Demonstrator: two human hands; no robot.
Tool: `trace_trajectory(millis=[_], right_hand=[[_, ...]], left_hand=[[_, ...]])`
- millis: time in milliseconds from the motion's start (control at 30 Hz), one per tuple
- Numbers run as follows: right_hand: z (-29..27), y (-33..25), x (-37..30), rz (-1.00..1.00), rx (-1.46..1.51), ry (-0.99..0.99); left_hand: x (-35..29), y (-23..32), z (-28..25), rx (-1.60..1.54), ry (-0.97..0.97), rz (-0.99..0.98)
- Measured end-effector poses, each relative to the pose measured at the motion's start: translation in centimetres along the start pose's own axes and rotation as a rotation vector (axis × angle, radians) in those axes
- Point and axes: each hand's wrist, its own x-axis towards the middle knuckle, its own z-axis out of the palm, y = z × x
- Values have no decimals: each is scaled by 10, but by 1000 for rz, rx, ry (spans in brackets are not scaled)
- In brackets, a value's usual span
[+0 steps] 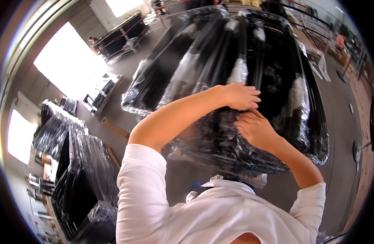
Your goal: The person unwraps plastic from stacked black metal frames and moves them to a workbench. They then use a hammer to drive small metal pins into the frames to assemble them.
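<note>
Workshop floor (pixel 341 93): dark grey, bordered along the right edge by a reddish-brown strip (pixel 363 134).
Bright window (pixel 69 53): washed out to white, beyond the floor's left edge.
Large bundle (pixel 272 49): black, long, wrapped in clear plastic film (pixel 219 126); over the middle of the floor, straight in front of the body; support underneath hidden.
Pale strips (pixel 299 99): whitish under the wrapping, running lengthwise between the bundle's far edge and near edge.
Left hand (pixel 240 96): over the bundle, in from its near edge; fingers bent and close together, pointing right; cannot tell if holding film.
Right hand (pixel 257 129): closer to the bundle's near edge; fingers curled, narrow, aimed toward the left hand; cannot tell if pinching film or only touching.
Space between hands: very small, near the fingertips; contact unclear.
White sleeves (pixel 142 175): short, ending around the elbows, forearms bare.
Second bundle (pixel 93 171): black, film-wrapped, toward the floor's left edge, well apart from the hands.
Cardboard tube (pixel 115 127): brown, lying on the floor between both bundles.
Round-based stand (pixel 356 153): dark, near the floor's right edge.
Distant person (pixel 340 40): pink top, toward the floor's far right corner.
</note>
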Motion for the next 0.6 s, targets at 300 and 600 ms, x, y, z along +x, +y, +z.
trace_trajectory(millis=[300,600], right_hand=[[-23,-89,82,230,-22,-202],[98,-222,193,101,-163,85]], left_hand=[[-240,56,-13,-223,292,-384],[-457,277,195,-1080,744,-1254]])
